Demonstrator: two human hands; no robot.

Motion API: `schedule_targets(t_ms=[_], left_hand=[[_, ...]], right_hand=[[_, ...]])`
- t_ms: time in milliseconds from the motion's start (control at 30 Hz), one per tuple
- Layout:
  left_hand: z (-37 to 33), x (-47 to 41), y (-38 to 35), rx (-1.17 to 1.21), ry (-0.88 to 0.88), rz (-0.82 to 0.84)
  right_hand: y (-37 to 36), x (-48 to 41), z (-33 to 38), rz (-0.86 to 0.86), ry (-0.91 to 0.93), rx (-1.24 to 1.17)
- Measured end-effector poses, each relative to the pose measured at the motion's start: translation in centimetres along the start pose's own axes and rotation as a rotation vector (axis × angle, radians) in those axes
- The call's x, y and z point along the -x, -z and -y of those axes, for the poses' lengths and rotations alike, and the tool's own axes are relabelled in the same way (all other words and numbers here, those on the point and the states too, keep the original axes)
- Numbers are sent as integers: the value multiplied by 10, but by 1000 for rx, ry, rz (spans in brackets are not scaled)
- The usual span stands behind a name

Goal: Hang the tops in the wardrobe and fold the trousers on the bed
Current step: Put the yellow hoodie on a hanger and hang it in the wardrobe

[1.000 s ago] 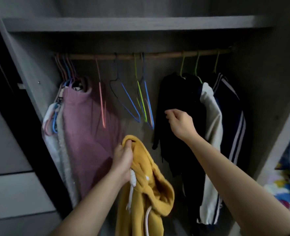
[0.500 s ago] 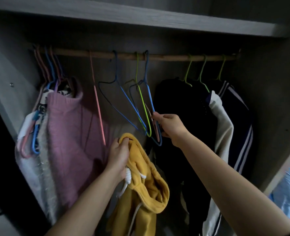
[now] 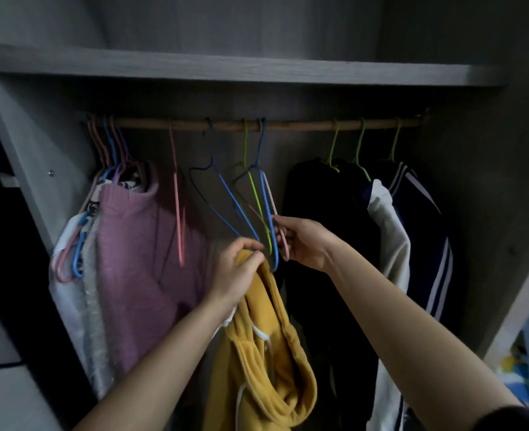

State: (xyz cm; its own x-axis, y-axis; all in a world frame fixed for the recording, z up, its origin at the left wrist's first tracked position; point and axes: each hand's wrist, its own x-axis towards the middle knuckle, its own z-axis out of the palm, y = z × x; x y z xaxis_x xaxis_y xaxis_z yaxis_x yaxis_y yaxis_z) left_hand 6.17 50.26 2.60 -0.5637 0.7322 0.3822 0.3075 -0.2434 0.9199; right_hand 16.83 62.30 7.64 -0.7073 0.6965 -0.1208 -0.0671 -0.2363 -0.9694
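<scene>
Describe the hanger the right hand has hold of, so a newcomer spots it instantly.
Find the wooden rail under the grey shelf; at its middle hangs a bunch of empty wire hangers. The pale pink wire hanger is the rightmost of that bunch, pinched by the right hand. Its neighbours are blue and green, and the other empty pink hanger hangs alone further left.

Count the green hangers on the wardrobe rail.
4. One bare green hanger hangs at the middle of the rail; three more green hangers at its right end carry dark tops. The crowded left bunch may hide others.
</scene>
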Motion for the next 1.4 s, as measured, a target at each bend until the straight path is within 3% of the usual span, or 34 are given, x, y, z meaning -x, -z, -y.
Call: schedule_targets(t_ms=[233,367,433,567,700,1067,1400], left_hand=[[3,4,-4,-159,-35,31],[7,1,-15,-302,-56,28],[11,1,-18,-359,-66,8],[21,1,-10,-403,-107,-54],[25,2,-4,-423,-150,-79],[-2,6,3,-475,-294,-194],[-16,9,12,-431,-270,-327]], right_hand=[[1,-1,-8,-118,168,89],[5,-2,-10,-79,209,62],[9,-4,-9,-151,257,201],[27,-5,-7,-478,386,599],[35,0,4,-575,441,844],[30,-1,5,-723,656,978],[46,6,-13,-755,596,1060]])
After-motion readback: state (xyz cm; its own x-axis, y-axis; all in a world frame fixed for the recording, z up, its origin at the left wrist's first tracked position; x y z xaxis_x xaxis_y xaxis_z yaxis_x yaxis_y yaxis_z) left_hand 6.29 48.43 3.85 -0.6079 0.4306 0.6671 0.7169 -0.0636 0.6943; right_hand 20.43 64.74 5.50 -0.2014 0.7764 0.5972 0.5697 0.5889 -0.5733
